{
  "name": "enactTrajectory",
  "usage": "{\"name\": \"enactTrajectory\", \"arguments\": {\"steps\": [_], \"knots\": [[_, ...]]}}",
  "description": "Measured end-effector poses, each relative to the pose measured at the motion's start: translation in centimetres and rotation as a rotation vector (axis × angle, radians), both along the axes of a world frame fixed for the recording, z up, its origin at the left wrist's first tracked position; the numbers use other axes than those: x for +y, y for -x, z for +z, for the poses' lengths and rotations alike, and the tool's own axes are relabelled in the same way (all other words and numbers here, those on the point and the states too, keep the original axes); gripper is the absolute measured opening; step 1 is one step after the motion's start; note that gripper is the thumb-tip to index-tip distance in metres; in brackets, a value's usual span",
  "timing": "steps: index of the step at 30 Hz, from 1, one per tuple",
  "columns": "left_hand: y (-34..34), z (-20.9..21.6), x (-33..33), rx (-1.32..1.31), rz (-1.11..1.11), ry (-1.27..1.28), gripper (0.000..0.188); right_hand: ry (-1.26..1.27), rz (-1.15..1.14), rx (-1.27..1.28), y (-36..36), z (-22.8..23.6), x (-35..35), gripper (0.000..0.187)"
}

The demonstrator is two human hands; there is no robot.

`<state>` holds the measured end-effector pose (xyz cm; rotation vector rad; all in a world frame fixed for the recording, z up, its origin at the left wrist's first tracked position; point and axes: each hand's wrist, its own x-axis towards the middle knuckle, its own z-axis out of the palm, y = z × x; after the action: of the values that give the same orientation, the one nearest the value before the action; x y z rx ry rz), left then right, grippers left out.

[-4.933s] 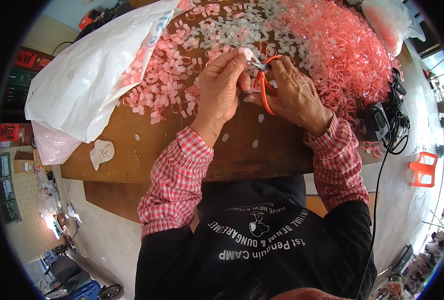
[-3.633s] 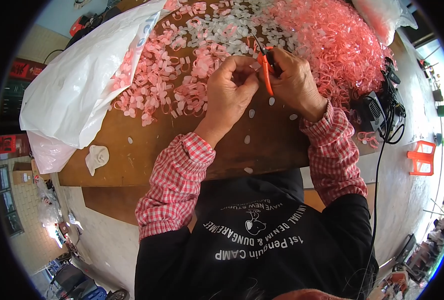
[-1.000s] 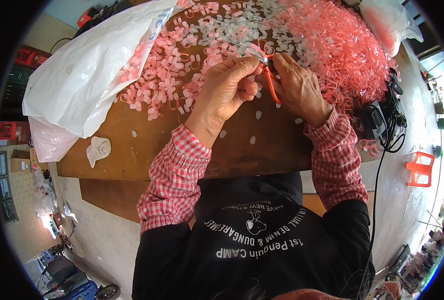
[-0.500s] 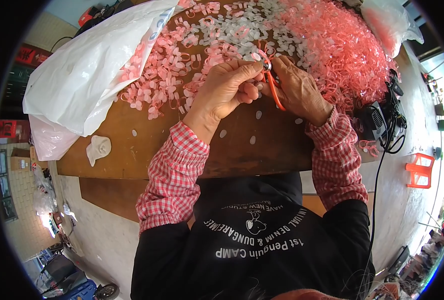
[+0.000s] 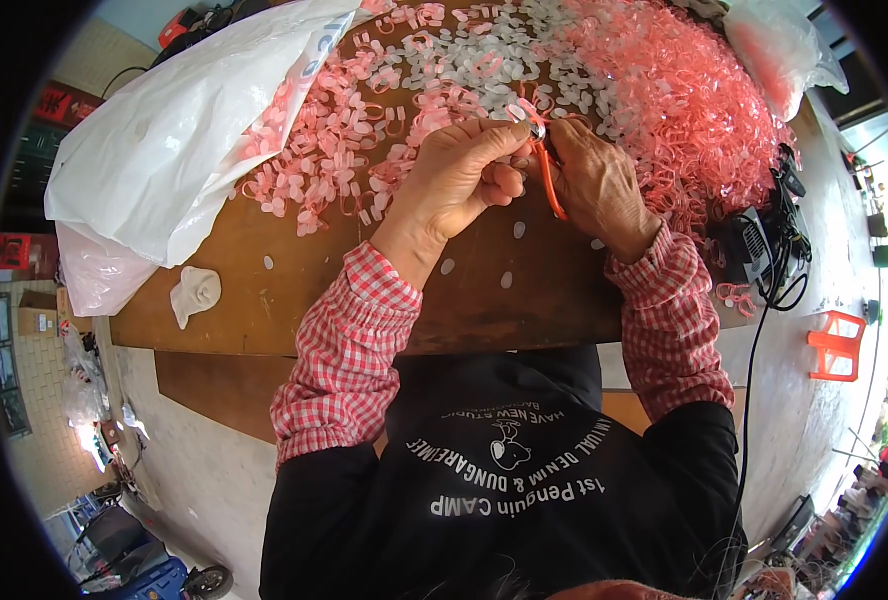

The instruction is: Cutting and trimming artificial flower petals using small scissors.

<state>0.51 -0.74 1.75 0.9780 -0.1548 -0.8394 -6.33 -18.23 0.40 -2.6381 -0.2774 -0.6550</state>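
Note:
Above the brown table, my left hand [image 5: 442, 185] pinches a small pink plastic piece [image 5: 526, 106] between thumb and fingertips. My right hand [image 5: 604, 190] is wrapped round a pair of nippers [image 5: 550, 182] with orange handles. Their metal jaws meet the piece right at my left fingertips; the exact contact is too small to make out. Beyond my hands lie loose white oval bits [image 5: 454, 62]. Pink pieces with pale ends [image 5: 329, 150] are scattered to the left, and a tall heap of glossy pink pieces [image 5: 679, 105] rises on the right.
A big white plastic bag [image 5: 189, 140] covers the table's left side, with a crumpled whitish lump [image 5: 196, 292] near its edge. At the right sit a dark device with black cables [image 5: 754, 240] and a clear bag of pink pieces [image 5: 779, 60]. An orange stool [image 5: 836, 347] stands beyond.
Both hands keep almost the same place and grip. My right hand has shifted very slightly, and the nippers' handles look closer together. The view has moved a little.

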Motion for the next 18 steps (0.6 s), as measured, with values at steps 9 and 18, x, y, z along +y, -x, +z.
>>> {"name": "enactTrajectory", "arguments": {"steps": [9, 18], "knots": [[0.1, 0.05, -0.04, -0.04, 0.031, 0.007, 0.019, 0.012, -0.097, -0.029, 0.28, 0.63, 0.17, 0.038], [0.25, 0.38, 0.01, -0.031, 0.039, 0.035, 0.02, -0.011, -0.095, 0.021, 0.21, 0.11, 0.31, 0.033]]}}
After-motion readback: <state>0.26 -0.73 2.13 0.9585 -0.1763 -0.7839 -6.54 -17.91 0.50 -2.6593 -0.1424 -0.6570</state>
